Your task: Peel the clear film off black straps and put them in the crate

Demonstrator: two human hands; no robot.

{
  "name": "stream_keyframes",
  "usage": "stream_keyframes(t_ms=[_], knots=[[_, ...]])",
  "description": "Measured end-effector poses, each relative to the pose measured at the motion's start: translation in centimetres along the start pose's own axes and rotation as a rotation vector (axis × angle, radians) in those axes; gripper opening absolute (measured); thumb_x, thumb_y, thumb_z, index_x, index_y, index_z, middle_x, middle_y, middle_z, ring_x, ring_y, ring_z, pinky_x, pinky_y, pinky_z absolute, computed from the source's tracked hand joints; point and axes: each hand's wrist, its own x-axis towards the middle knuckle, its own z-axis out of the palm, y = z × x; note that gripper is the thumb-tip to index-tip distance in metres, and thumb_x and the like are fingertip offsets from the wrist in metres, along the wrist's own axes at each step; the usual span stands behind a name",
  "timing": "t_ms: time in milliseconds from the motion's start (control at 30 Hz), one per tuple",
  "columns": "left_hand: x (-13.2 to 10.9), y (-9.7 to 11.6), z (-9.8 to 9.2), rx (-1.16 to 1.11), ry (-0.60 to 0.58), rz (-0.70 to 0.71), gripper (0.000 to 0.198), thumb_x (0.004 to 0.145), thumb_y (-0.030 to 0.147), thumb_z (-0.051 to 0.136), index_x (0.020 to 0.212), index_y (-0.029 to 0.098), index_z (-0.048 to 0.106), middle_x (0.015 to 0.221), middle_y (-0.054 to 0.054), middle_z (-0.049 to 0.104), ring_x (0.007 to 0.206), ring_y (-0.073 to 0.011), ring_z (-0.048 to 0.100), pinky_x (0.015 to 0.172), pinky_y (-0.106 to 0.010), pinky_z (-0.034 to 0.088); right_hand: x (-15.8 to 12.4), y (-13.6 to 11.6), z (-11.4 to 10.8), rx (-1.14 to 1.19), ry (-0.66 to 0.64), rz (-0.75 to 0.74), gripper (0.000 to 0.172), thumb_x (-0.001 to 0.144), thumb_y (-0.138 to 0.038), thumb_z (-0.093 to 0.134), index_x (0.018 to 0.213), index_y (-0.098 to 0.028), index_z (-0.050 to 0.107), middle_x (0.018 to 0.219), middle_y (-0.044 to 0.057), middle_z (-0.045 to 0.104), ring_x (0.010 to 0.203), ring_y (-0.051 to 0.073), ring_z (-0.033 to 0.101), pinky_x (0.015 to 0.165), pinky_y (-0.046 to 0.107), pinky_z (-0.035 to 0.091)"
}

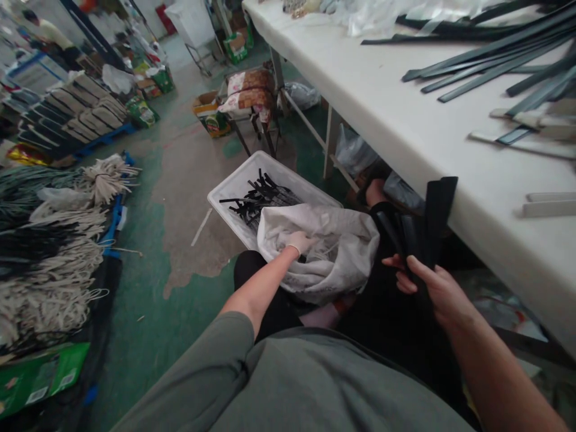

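My left hand (301, 241), which looks pale as if gloved, reaches into the mouth of a whitish woven sack (355, 234). Its fingers are blurred among the pale, semi-clear contents, so their grip does not show. My right hand (434, 285) is closed around several flat black strips (438, 207), held upright beside the table edge. Behind the sack, and partly covered by it, a white plastic bin (234, 222) contains a tangle of dark strips (265, 192).
At the right runs a long white table (405, 114) with loose black strips (481, 66) and paler ones. Bundles of cords (49, 282) cover the floor at the left. Farther off are a stool with a patterned cushion (249, 90), a cardboard box (209, 114) and a person (51, 36).
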Motion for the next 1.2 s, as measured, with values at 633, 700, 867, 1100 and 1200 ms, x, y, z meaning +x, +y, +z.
stream_keyframes(t_ms=[633,700,867,1100,1200], knots=[[-15.9,16.1,-2.7,0.133,0.069,0.46,0.021,0.071,0.034,0.078,0.076,0.015,0.072,0.067,0.001,0.063,0.066,-0.0112,0.055,0.064,-0.022,0.042,-1.4,-2.8,10.5,-0.119,-0.297,-0.237,0.04,0.068,-0.042,0.076,0.09,-0.009,0.071,0.046,-0.004,0.045,0.044,0.007,0.035,0.044,0.024,0.023],[-17.2,17.2,-1.8,0.107,0.111,0.553,0.018,0.072,0.033,0.077,0.079,0.016,0.074,0.072,0.001,0.067,0.069,-0.0117,0.057,0.066,-0.022,0.044,-1.9,-2.7,13.4,-0.086,-0.372,-0.228,0.049,0.064,-0.041,0.078,0.101,-0.01,0.069,0.048,-0.006,0.047,0.043,0.007,0.035,0.043,0.023,0.022],[-18.0,19.0,-0.4,-0.059,0.199,0.703,0.019,0.075,0.034,0.075,0.085,0.018,0.074,0.076,0.001,0.068,0.07,-0.0106,0.058,0.065,-0.021,0.044,-3.1,-0.4,17.4,0.004,-0.415,-0.163,0.042,0.057,-0.041,0.082,0.084,-0.014,0.064,0.046,-0.007,0.046,0.041,0.007,0.035,0.042,0.022,0.025],[-13.8,20.3,-0.9,-0.316,0.239,0.621,0.027,0.074,0.04,0.077,0.085,0.016,0.071,0.061,0.005,0.055,0.055,-0.0058,0.05,0.055,-0.017,0.038,-4.3,1.8,17.0,-0.091,-0.42,-0.123,0.036,0.067,-0.046,0.075,0.072,-0.011,0.067,0.041,-0.004,0.045,0.039,0.006,0.037,0.041,0.021,0.026],[-12.1,18.9,-1.7,-0.46,0.19,0.432,0.036,0.077,0.05,0.072,0.088,0.016,0.069,0.064,0.003,0.058,0.058,-0.0078,0.054,0.057,-0.019,0.042,-4.5,1.5,16.6,-0.129,-0.39,-0.131,0.035,0.063,-0.045,0.076,0.065,-0.014,0.062,0.041,-0.004,0.047,0.038,0.007,0.038,0.041,0.021,0.027]])
